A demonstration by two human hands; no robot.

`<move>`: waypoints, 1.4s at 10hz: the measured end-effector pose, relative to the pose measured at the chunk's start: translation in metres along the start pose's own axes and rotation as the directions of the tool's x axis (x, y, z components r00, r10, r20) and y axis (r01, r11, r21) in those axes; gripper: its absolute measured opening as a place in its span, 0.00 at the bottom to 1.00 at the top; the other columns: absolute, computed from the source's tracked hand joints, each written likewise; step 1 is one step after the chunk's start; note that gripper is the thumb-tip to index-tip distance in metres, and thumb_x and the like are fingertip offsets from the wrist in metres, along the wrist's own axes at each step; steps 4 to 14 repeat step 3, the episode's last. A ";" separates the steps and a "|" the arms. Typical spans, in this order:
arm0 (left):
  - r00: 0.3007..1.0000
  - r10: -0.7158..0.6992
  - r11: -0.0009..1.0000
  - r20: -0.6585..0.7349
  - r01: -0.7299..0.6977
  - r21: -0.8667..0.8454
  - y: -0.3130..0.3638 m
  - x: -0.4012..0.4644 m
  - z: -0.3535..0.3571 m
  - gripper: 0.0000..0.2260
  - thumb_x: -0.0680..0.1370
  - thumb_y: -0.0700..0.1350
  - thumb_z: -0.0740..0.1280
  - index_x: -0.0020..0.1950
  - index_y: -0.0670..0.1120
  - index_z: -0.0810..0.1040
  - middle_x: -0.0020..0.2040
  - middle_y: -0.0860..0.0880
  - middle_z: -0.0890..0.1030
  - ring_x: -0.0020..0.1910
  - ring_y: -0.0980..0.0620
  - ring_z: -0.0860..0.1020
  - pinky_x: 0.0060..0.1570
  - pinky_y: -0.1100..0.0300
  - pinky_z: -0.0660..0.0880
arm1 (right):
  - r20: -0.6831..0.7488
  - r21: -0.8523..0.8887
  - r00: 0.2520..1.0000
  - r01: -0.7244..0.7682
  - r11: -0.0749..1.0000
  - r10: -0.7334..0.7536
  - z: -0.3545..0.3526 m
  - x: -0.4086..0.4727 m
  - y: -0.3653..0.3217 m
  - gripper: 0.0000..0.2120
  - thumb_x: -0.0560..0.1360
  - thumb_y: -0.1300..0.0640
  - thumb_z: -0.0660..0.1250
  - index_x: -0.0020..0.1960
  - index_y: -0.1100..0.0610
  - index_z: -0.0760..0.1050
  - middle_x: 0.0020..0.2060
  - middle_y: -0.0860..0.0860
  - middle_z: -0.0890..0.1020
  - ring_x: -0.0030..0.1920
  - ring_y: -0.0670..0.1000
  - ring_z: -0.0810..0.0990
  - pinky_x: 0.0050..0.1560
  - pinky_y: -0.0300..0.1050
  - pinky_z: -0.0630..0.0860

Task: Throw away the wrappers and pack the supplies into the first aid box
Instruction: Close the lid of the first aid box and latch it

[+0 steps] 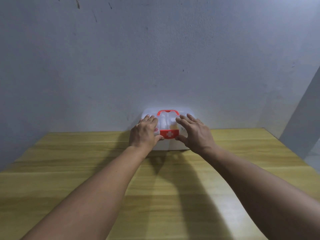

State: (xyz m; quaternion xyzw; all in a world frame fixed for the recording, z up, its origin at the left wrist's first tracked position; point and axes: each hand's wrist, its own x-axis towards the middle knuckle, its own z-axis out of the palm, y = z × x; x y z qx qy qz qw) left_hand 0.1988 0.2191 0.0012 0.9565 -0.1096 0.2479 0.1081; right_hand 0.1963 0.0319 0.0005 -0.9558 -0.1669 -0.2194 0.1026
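Note:
A white first aid box (174,146) with a translucent lid, a red handle (167,112) and a red latch bearing a white cross (169,134) stands at the far edge of the wooden table, against the wall. Its lid is down. Pale supplies show faintly through the lid. My left hand (144,133) lies flat on the lid's left side, thumb beside the latch. On the lid's right side rests my right hand (194,131), fingers spread, thumb at the latch's right end. No wrappers are in view.
The light wooden table (86,170) runs from the wall toward me. A grey plastered wall (155,58) rises right behind the box. The table's right edge ends near a wall corner (301,118).

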 end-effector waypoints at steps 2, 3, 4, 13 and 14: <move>0.997 -0.022 0.999 0.077 0.019 0.033 0.009 -0.003 -0.005 0.35 0.73 0.55 0.72 0.73 0.42 0.63 0.75 0.45 0.65 0.77 0.46 0.59 0.75 0.48 0.54 | 0.066 -0.022 0.998 0.016 1.000 -0.015 -0.002 -0.006 -0.003 0.37 0.73 0.46 0.69 0.75 0.54 0.56 0.77 0.54 0.57 0.77 0.58 0.49 0.74 0.61 0.55; 0.978 -0.051 0.991 0.201 0.026 0.129 0.011 -0.020 -0.009 0.49 0.72 0.62 0.68 0.78 0.42 0.42 0.80 0.44 0.42 0.79 0.47 0.40 0.73 0.40 0.35 | 0.088 -0.116 0.996 -0.018 0.993 0.028 -0.002 -0.028 -0.004 0.47 0.72 0.46 0.69 0.78 0.52 0.41 0.78 0.53 0.39 0.77 0.57 0.37 0.74 0.66 0.43; 0.978 -0.051 0.991 0.201 0.026 0.129 0.011 -0.020 -0.009 0.49 0.72 0.62 0.68 0.78 0.42 0.42 0.80 0.44 0.42 0.79 0.47 0.40 0.73 0.40 0.35 | 0.088 -0.116 0.996 -0.018 0.993 0.028 -0.002 -0.028 -0.004 0.47 0.72 0.46 0.69 0.78 0.52 0.41 0.78 0.53 0.39 0.77 0.57 0.37 0.74 0.66 0.43; 0.978 -0.051 0.991 0.201 0.026 0.129 0.011 -0.020 -0.009 0.49 0.72 0.62 0.68 0.78 0.42 0.42 0.80 0.44 0.42 0.79 0.47 0.40 0.73 0.40 0.35 | 0.088 -0.116 0.996 -0.018 0.993 0.028 -0.002 -0.028 -0.004 0.47 0.72 0.46 0.69 0.78 0.52 0.41 0.78 0.53 0.39 0.77 0.57 0.37 0.74 0.66 0.43; 0.978 -0.051 0.991 0.201 0.026 0.129 0.011 -0.020 -0.009 0.49 0.72 0.62 0.68 0.78 0.42 0.42 0.80 0.44 0.42 0.79 0.47 0.40 0.73 0.40 0.35 | 0.088 -0.116 0.996 -0.018 0.993 0.028 -0.002 -0.028 -0.004 0.47 0.72 0.46 0.69 0.78 0.52 0.41 0.78 0.53 0.39 0.77 0.57 0.37 0.74 0.66 0.43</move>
